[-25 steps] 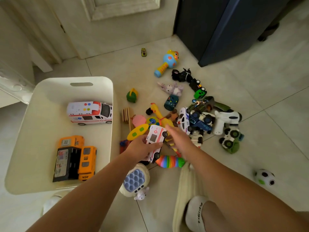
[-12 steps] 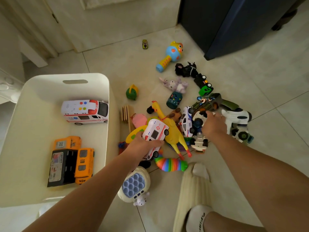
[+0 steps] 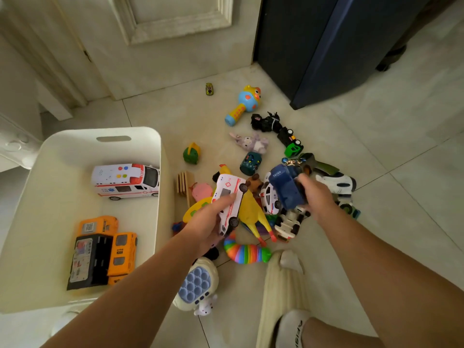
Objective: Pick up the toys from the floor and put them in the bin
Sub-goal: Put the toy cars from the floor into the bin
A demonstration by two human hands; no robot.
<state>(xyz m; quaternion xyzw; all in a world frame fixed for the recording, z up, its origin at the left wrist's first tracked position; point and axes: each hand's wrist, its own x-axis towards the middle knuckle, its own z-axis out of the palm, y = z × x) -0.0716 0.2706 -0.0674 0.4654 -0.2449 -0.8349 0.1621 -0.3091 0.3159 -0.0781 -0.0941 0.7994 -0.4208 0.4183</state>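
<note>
Fingers [image 3: 227,200] of your left hand [image 3: 208,222] clamped the small ambulance [image 3: 229,199]; your right hand [image 3: 317,194] gripped a blue truck [image 3: 286,187], both lifted above the pile, ready for the bin [image 3: 160,156] at left.

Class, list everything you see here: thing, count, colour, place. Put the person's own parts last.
bin: 1, white, left
large ambulance: 1, white and red, in bin
buses: 2, orange, in bin
small ambulance: 1, white and red, in left hand
truck: 1, blue, in right hand
rubber chicken: 1, yellow, floor pile
slug toy: 1, rainbow, floor
pop game: 1, cream and blue, floor
microphone toy: 1, blue and yellow, floor
slipper: 1, cream, floor
left hand: 1
right hand: 1
</note>
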